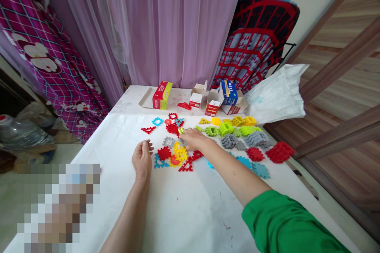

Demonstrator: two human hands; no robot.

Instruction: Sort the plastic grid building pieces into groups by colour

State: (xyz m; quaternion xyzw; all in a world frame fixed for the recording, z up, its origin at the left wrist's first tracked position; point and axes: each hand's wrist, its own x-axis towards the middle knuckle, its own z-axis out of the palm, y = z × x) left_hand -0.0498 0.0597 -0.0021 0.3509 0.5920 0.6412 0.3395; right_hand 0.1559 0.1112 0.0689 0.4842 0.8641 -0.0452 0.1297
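Note:
My left hand [142,161] hovers at the left side of a mixed heap of toothed plastic tiles, fingers loosely curled and apart, holding nothing. Over the heap's right side reaches my right hand [194,139], with its fingertips closed around a small yellow-green tile [181,131]. Below it lie a grey tile [169,141], a yellow tile [180,152], a red tile [164,153], a blue tile [160,161] and a red triangle tile [186,165]. Farther back sit a red tile pile [173,128] and a blue frame tile [157,121]. My right hand hides part of the heap.
Colour-grouped rows stand at right: yellow tiles [238,121], lime-green tiles [226,128], grey tiles [257,139], red tiles [280,152] and blue tiles [260,169]. Opened boxes [162,95] line the table's back edge. A white bag [277,93] leans at back right.

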